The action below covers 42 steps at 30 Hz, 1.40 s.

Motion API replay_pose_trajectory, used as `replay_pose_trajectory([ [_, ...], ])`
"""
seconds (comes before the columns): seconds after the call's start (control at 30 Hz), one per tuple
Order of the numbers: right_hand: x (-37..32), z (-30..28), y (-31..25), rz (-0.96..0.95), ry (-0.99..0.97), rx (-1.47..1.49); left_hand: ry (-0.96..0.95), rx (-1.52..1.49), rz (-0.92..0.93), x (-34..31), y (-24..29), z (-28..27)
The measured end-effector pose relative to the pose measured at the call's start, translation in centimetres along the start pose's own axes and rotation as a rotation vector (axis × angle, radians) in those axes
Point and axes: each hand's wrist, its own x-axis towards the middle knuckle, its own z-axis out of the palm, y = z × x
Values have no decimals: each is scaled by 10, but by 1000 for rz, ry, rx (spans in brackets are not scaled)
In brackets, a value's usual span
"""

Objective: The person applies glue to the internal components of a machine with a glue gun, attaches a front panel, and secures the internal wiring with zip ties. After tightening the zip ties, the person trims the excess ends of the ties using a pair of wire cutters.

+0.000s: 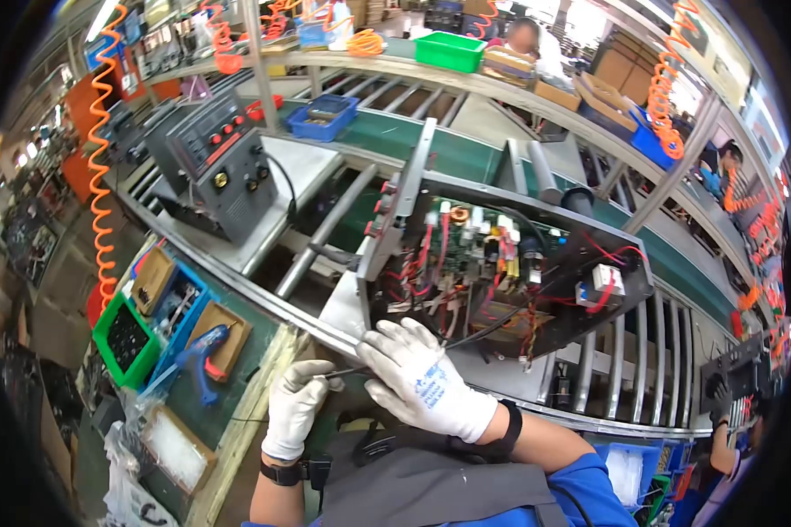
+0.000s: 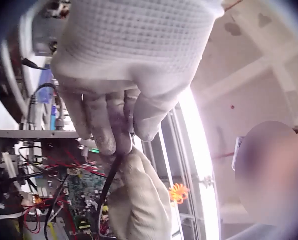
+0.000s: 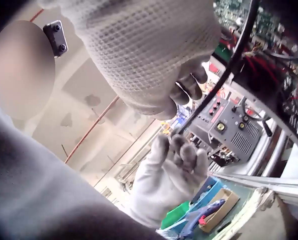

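Note:
Both hands wear white gloves and meet at the front of an open metal case (image 1: 536,211) packed with a circuit board (image 1: 453,230) and red and black wires. My left hand (image 1: 297,408) pinches a black cable (image 1: 347,371) between thumb and fingertips. Close beside it, my right hand (image 1: 426,382) lies over the same cable with its fingers curled about it. From there the cable (image 3: 233,62) runs toward the case. In the left wrist view the fingertips of both hands come together on the cable (image 2: 105,195). The cable's end is hidden among the left fingers.
A grey unit with red knobs (image 1: 228,167) stands on the line at the left. Metal rollers (image 1: 325,233) flank the case. By my left arm are a green bin (image 1: 156,351) and a blue-handled tool (image 1: 204,360). An orange coiled hose (image 1: 104,193) hangs nearby. Other people work beyond.

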Motion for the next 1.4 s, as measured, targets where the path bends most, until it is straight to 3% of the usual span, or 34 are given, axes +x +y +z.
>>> replay_pose_trajectory([
  [0.13,9,15,-15,-43,-133,267,0,189,-45,-13,36,17],
  [0.23,2,16,-13,100,-42,464,-36,68,13,-16,39,30],
  [0.33,-11,12,-14,212,-52,575,-126,154,-37,-11,32,28],
  [0.4,-28,23,-9,221,31,589,-197,316,17,-3,21,31],
  [0.53,-53,29,14,387,-21,656,-319,670,47,8,2,46],
  [0.6,-60,28,24,689,123,845,-106,403,-69,6,-6,61],
  [0.63,-61,31,37,729,309,904,-118,350,-75,9,-15,57],
  [0.7,-61,33,65,938,498,770,-158,333,-123,10,-19,55],
  [0.73,-62,32,80,928,470,491,-190,318,-166,9,-20,51],
  [0.77,-62,33,93,973,433,445,-227,376,-151,9,-29,42],
  [0.8,-71,45,115,932,336,63,-248,499,-141,9,-31,38],
  [0.9,-73,71,154,936,345,-105,-303,607,-152,12,-29,24],
  [0.97,-68,80,166,792,429,-286,-287,568,-220,15,-23,16],
  [1.1,-50,80,168,914,291,-377,-257,465,-237,26,-29,-10],
  [1.23,-53,85,169,913,328,-382,-225,437,-301,37,-20,-15],
  [1.4,-48,85,170,1050,230,-308,-272,414,-285,47,-26,-19],
])
